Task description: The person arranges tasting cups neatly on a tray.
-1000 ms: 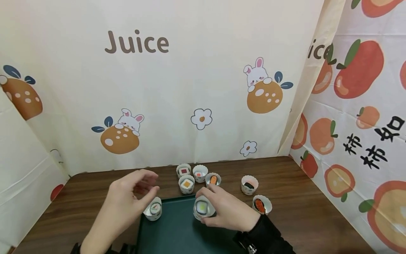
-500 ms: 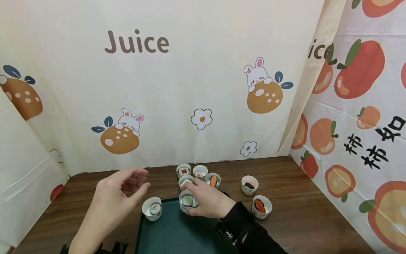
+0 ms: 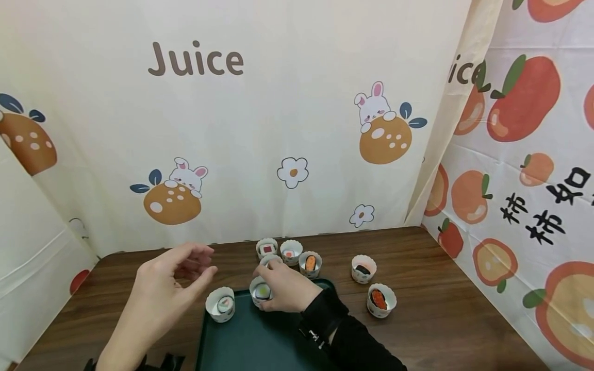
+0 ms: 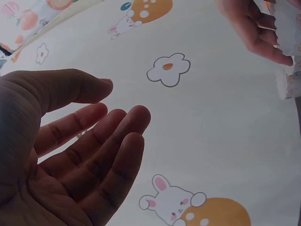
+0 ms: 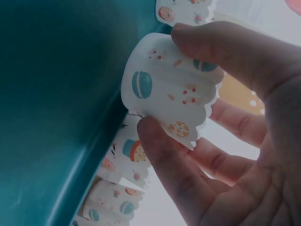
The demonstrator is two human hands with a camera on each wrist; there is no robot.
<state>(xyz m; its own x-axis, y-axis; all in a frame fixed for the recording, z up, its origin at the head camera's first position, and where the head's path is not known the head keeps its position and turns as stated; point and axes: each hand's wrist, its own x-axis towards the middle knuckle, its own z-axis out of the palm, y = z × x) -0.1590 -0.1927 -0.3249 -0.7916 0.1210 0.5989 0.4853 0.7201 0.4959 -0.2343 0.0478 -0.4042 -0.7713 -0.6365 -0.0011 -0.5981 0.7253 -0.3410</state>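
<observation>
My right hand point(image 3: 292, 289) pinches a paper baking cup point(image 5: 162, 80) between thumb and fingers at the far edge of the dark green tray point(image 3: 241, 340). In the head view that cup holds a sushi roll piece point(image 3: 263, 291) with a green centre. Just left of it, on the tray's far left corner, stands another paper cup point(image 3: 214, 309) with a white sushi roll point(image 3: 225, 304) inside. My left hand point(image 3: 167, 288) hovers beside this cup, fingers loosely bent and holding nothing; the left wrist view shows its palm and fingertips point(image 4: 138, 115).
Behind the tray several paper cups with sushi pieces stand grouped, one point(image 3: 310, 265) with an orange topping. On the right are a cup with a dark piece point(image 3: 363, 269) and one with red topping point(image 3: 381, 300). A printed curtain point(image 3: 287, 103) borders the wooden table point(image 3: 445, 309).
My right hand has carried the paper cup with the green-centred roll leftward and back, toward the cup at the tray's left corner. My left hand has drawn slightly left, away from that corner cup.
</observation>
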